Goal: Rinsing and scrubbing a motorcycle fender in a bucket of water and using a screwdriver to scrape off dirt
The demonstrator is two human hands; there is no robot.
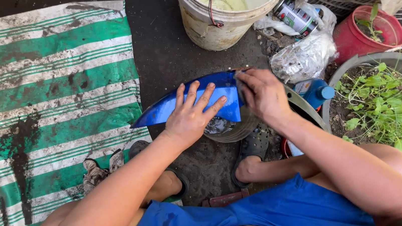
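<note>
Your left hand [192,113] is lying flat with its fingers spread on the blue panel [180,105], grasping nothing and only pressing down. Your right hand [262,96] is curled around something small at the panel's right end; what it is pinching is too hidden to tell, though it looks like a scrap of abrasive sheet or cloth.

You are holding the blue panel, a curved and pointed piece of glossy plastic, low between your knees, just above a round basin [228,129] that is sitting by your sandals [253,147].

Judging from this, the panel is resting on little but your palm, so a hard stroke from the right hand could be tipping its pointed end down onto the dark ground. A wet surface would be making that slip likelier. Pressing unevenly could be scoring the gloss.

Beyond the panel's far edge a white bucket [229,8] is standing close, so a wide stroke could be knocking it. To the panel's right a blue spray can [315,92] is lying beside a tub of green plants [386,102], within elbow reach. To the panel's left a stained green striped mat [44,110] is lying flat.
</note>
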